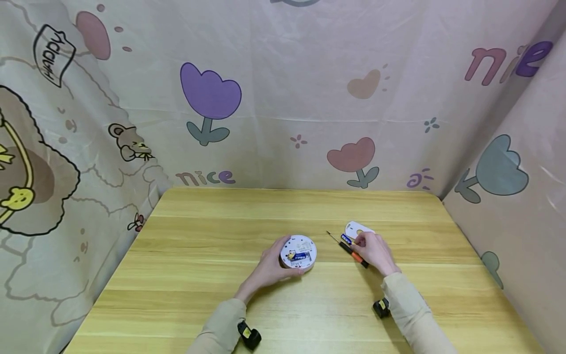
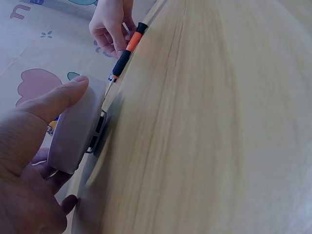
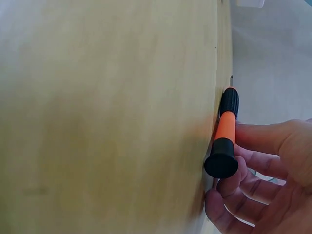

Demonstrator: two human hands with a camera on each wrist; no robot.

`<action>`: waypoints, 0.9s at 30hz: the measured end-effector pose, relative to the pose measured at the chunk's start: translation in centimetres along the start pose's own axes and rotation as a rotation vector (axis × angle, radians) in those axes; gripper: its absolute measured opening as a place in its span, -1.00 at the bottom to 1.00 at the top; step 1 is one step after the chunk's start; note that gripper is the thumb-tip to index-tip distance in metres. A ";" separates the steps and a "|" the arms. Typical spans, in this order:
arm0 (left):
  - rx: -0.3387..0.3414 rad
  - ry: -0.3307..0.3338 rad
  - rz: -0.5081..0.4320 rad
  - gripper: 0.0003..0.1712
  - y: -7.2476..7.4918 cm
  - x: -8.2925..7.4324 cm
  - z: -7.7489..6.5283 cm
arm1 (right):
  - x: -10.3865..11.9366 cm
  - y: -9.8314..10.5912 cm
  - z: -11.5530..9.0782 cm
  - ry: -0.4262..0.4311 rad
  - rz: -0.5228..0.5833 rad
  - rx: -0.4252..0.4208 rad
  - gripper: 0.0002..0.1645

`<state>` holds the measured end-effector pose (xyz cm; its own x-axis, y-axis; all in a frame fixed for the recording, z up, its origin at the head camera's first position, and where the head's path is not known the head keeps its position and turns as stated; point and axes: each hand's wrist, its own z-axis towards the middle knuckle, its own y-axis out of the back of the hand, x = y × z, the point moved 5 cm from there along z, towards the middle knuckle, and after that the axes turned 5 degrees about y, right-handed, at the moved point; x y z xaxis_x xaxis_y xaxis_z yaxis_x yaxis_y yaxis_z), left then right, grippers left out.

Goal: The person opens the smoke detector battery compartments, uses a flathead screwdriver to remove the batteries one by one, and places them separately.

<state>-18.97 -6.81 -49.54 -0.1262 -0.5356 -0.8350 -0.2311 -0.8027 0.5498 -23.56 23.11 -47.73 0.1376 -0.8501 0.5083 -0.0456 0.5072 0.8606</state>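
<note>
In the head view my left hand [image 1: 270, 265] grips a round white smoke alarm [image 1: 305, 242] by its rim, thumb in front and fingers behind. The alarm's back faces up, with a blue battery [image 1: 300, 256] in its compartment. My right hand [image 1: 373, 250] pinches at the end of another blue battery [image 1: 346, 239], which is partly covered by the fingertips. Right beside these fingers lies a screwdriver [image 1: 346, 247] with an orange and black handle. The right wrist view shows the screwdriver handle [image 3: 225, 126] in front of the thumb, hiding the pinch.
A white mounting plate [image 1: 353, 228] with cut-out holes lies just behind the right hand. The wooden table [image 1: 212, 216] meets patterned cloth walls [image 1: 274, 98] at its back and sides. Black wrist cameras [image 1: 249, 337] sit at both sleeves.
</note>
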 end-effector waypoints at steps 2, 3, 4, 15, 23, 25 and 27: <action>0.002 0.000 0.001 0.26 0.0 0.0 0.0 | 0.1 0.0 0.0 0.005 0.008 0.000 -0.80; 0.003 -0.003 0.000 0.26 0.0 0.0 0.0 | 0.1 0.0 -0.1 0.005 0.014 -0.003 -0.80; 0.005 0.000 -0.001 0.26 0.0 0.0 0.0 | 0.1 0.1 -0.1 0.005 0.021 -0.007 -0.79; 0.009 0.018 -0.002 0.26 0.1 -0.2 -0.2 | 2.1 0.6 -1.6 0.091 0.056 -0.137 -0.77; 0.010 0.007 -0.001 0.25 0.1 -0.2 -0.2 | 4.8 0.1 -2.8 0.250 0.131 -0.235 -0.84; 0.006 0.005 0.002 0.25 0.1 -0.3 -0.2 | 5.2 -0.3 -3.1 0.284 0.155 -0.248 -0.83; 0.004 0.005 0.002 0.26 0.1 -0.3 -0.2 | 5.6 -0.6 -3.2 0.317 0.173 -0.260 -0.85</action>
<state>-18.79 -6.74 -49.24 -0.1216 -0.5387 -0.8337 -0.2345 -0.8006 0.5515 -19.60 18.50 -45.55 0.4484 -0.6844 0.5749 0.1498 0.6917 0.7065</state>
